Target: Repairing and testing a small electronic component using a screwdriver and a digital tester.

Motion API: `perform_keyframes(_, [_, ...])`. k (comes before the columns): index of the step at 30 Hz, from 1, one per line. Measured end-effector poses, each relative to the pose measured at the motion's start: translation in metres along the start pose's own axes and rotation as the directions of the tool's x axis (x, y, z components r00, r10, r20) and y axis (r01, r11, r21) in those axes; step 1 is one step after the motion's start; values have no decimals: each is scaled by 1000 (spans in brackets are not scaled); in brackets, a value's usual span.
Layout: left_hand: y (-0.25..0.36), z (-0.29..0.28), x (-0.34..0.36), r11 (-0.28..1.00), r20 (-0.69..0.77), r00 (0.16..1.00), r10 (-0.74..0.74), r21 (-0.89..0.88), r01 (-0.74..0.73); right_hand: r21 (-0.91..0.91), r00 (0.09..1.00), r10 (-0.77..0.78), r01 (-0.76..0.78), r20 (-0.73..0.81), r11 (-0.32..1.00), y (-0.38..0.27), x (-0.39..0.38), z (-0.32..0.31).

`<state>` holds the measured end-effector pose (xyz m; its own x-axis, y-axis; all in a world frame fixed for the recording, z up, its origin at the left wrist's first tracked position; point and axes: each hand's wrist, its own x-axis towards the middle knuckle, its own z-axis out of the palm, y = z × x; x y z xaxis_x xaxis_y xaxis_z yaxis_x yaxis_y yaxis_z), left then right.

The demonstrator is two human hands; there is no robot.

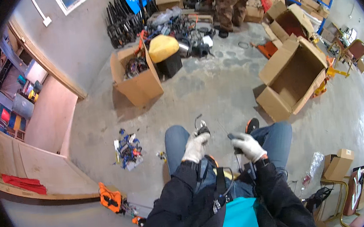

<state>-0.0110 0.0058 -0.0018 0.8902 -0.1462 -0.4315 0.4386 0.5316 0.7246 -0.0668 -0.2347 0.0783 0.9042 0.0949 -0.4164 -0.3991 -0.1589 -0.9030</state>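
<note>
My left hand (195,148), in a white work glove, is closed around a small black part (203,130) with a bright metal piece at its top. A short dark cable (197,121) curves up beside that part. In its own white glove, my right hand (249,147) grips what looks like a screwdriver (231,136), dark-handled, its thin shaft slanting up and left. Both hands are above my lap, between my knees, a short gap apart. What the part is exactly is too small to tell.
A pile of small blue and black scraps (129,150) lies left of my knees. Ahead are a carton of cables (138,87), a yellow container (163,48) on a black bin, and an open carton (294,76). Another person (232,3) is at the back. Orange tools (110,199) lie lower left.
</note>
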Motion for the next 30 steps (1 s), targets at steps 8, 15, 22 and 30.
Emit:
perform_keyframes(8, [13,4,0,980,-75,997,3,-200,-18,241,999,18,-9,-37,970,-16,-16,-11])
perform_keyframes(15, [21,6,-7,977,-43,998,37,-209,-45,226,1000,-14,19,-23,974,-19,-32,-5])
perform_keyframes(22, [22,2,-7,952,-23,1000,20,-305,-26,127,998,46,-39,-50,991,-17,-29,-7])
perform_keyframes(30, [20,5,-6,968,0,998,62,-242,-60,158,999,27,-21,-39,987,-18,-30,-5])
